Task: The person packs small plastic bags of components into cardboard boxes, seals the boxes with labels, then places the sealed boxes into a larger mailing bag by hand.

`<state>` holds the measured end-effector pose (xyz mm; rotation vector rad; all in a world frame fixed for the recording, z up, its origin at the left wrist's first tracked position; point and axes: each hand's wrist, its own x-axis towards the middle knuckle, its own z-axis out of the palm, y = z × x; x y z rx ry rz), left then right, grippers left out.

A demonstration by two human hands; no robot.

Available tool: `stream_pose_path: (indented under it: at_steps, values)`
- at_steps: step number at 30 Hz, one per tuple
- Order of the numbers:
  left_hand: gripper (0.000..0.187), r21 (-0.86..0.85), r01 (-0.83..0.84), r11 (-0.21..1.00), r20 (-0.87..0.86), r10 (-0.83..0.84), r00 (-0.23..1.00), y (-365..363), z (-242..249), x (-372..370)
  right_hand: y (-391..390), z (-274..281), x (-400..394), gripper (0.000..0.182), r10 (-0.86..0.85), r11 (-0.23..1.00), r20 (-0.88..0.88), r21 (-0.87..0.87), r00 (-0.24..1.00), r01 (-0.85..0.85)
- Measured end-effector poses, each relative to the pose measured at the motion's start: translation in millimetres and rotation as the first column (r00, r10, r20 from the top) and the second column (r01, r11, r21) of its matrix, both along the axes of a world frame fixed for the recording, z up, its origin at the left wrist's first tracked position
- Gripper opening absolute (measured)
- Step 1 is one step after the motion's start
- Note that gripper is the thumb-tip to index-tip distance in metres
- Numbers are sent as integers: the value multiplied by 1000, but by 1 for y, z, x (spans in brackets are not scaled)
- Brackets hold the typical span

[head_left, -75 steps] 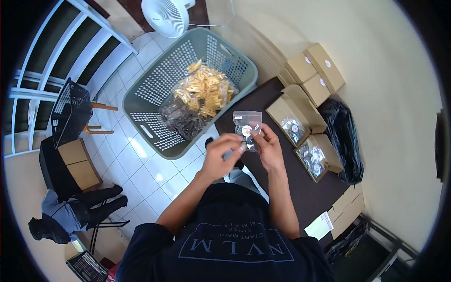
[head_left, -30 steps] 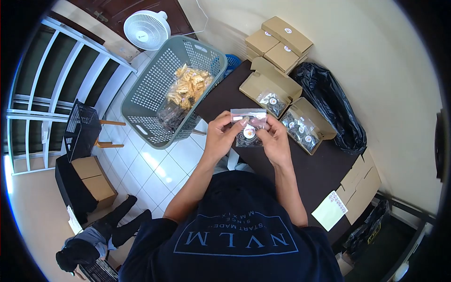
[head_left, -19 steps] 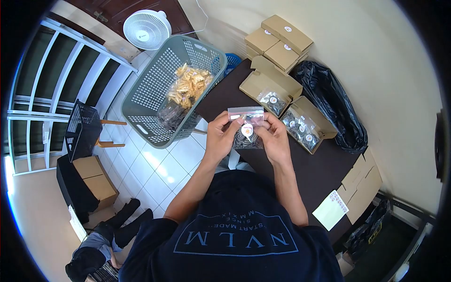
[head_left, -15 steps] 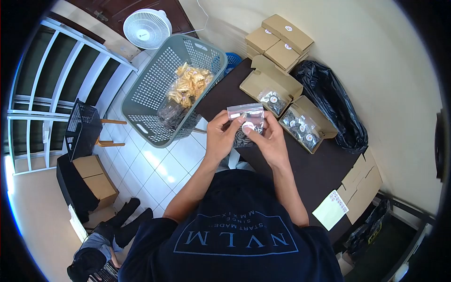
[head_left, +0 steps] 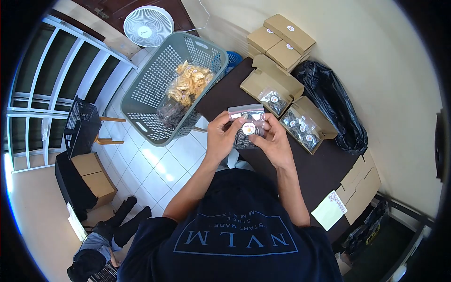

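Both my hands hold a clear zip bag (head_left: 245,141) with dark ring-shaped pieces inside, a round white sticker (head_left: 248,129) on its front. My left hand (head_left: 221,136) grips the bag's left side, thumb across the front. On the right side, my right hand (head_left: 276,143) pinches it, its thumb at the sticker's lower edge. Just right of the hands, two open cardboard boxes stand on the dark table (head_left: 300,171). The upper box (head_left: 270,80) and the lower box (head_left: 324,124) contain similar stickered bags.
Left of the table stands a large grey-green basket (head_left: 141,89) with bags of yellowish pieces. Closed boxes (head_left: 282,40) are stacked at the back, beside a black plastic bag (head_left: 324,89). A notepad (head_left: 329,211) and flat cardboard (head_left: 361,188) lie right. Another person (head_left: 98,244) sits lower left.
My right thumb has slid down off the sticker's face, so more of the sticker shows. The bag stays in both hands at nearly the same place.
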<state>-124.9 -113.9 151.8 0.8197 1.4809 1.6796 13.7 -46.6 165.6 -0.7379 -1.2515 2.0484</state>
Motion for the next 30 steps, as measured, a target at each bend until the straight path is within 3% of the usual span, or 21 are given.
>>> stream_pose_path:
  at_steps: [3,7,10,12,15,19,24,26,30]
  values:
    - [13,8,16,1000,-55,-16,998,-1,3,1,-2,5,-5,37,-54,996,102,76,993,46]
    - [14,-16,41,999,-58,-41,997,-3,0,-5,-2,-1,-5,37,-52,994,78,95,996,45]
    - [17,-16,73,997,-39,-73,997,-4,-2,-10,2,0,-2,33,9,999,43,53,999,-11]
    - [17,1,91,996,-33,-91,995,-5,-2,-11,5,6,0,25,52,997,14,-65,999,-51]
    - [14,42,125,991,20,-126,992,-5,-1,-13,9,2,7,21,90,995,97,-38,991,-87]
    - [14,11,202,979,54,-203,978,-4,1,-17,9,-3,11,19,100,992,18,-82,995,-98]
    - [10,-23,224,974,182,-216,959,-3,10,-24,7,-2,13,19,53,998,163,-27,985,-49]
    - [12,-63,186,981,29,-185,982,-2,1,-28,6,-1,12,18,54,998,160,-31,986,-50]
    - [7,-71,84,994,-59,-89,994,0,-9,-21,5,-10,11,19,69,997,101,-49,992,-65]
